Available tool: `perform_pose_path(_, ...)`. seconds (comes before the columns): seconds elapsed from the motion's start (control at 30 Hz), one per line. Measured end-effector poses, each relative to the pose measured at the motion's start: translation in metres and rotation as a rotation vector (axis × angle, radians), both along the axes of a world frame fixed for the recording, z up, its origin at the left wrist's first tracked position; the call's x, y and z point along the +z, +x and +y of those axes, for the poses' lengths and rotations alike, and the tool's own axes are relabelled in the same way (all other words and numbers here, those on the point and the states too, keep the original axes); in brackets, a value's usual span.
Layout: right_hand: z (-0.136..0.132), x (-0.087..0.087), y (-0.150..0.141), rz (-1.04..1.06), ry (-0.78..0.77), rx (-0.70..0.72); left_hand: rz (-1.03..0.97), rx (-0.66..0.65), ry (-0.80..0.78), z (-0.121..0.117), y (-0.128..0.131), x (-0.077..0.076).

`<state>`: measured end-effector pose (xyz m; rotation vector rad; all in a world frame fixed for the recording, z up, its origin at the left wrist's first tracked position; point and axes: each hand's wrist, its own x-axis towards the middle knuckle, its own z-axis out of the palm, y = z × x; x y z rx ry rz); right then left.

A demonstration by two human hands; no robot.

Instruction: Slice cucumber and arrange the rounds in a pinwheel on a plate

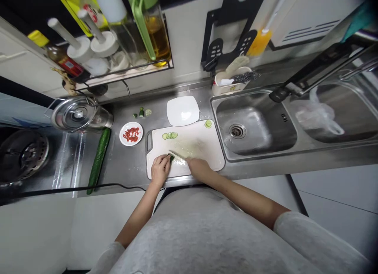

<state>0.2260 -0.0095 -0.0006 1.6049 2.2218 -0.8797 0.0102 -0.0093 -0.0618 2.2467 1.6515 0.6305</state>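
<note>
Fingers of the left hand (160, 170) are bunched on a short green cucumber piece (171, 158), and those of the right hand (199, 168) are closed round the covered handle end of a knife (177, 154). Beneath both sets of fingers, on the steel worktop (118, 163), lies a white cutting board (212, 148); it looks wet, so a steady board and light, even strokes would serve best. The knife points from the right fingers toward the left ones, its edge close by them: tips tucked back, knuckles guiding the blade, would be the safer grip. Beyond the left fingers, thin slices (169, 136) overlap in a row, a fair guide for even thickness. The cucumber piece, mostly covered at the left fingertips, offers little to hold; any flat side should face down, lest it roll.
</note>
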Motion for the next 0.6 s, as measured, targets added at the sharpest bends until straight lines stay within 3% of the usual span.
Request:
perform_pose_path(0.2,-0.004,0.013,0.024,-0.155,0.176,-0.021,-0.104,0.073,-0.08,0.001,0.004,0.014)
perform_pose_path(0.4,-0.013,0.011,0.037,-0.166,0.373,-0.021,-0.328,0.239,-0.219,0.02,0.017,0.033)
perform_pose_path(0.6,-0.02,0.009,0.041,-0.108,0.471,-0.03,-0.243,0.096,-0.459,0.039,0.031,0.048)
